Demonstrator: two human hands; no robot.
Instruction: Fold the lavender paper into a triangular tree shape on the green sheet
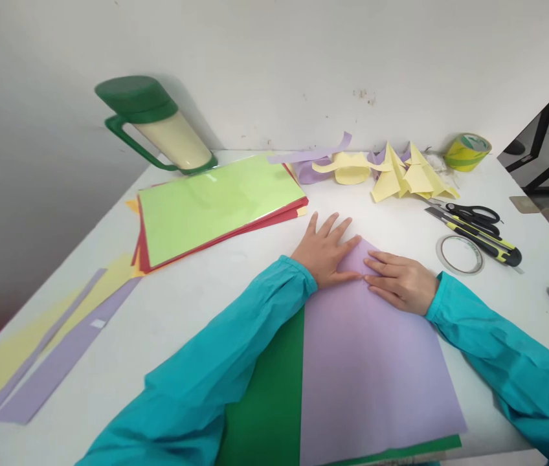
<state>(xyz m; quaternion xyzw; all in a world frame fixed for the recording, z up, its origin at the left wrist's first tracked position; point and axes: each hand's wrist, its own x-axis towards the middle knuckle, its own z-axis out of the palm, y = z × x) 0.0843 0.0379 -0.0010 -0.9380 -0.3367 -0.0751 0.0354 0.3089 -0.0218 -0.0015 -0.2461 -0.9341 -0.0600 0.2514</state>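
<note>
A sheet of purple paper (376, 375) lies in front of me, its far end folded to a point. Beneath it is a green sheet (274, 388), showing on the left and along the near edge. My left hand (325, 249) rests on the paper's upper left edge, fingers spread, thumb reaching toward the middle. From the right, my right hand (401, 281) presses on the folded part with its fingers stretched out and nothing gripped. The two hands nearly meet at the fold.
A stack of coloured sheets (216, 210) lies at left, before a green-lidded thermos jug (172, 136). Folded yellow paper pieces (401, 178) stand along the wall. Scissors (476, 217), a utility knife (483, 239), and tape rolls (459, 254) are at right; paper strips (70, 353) lie at left.
</note>
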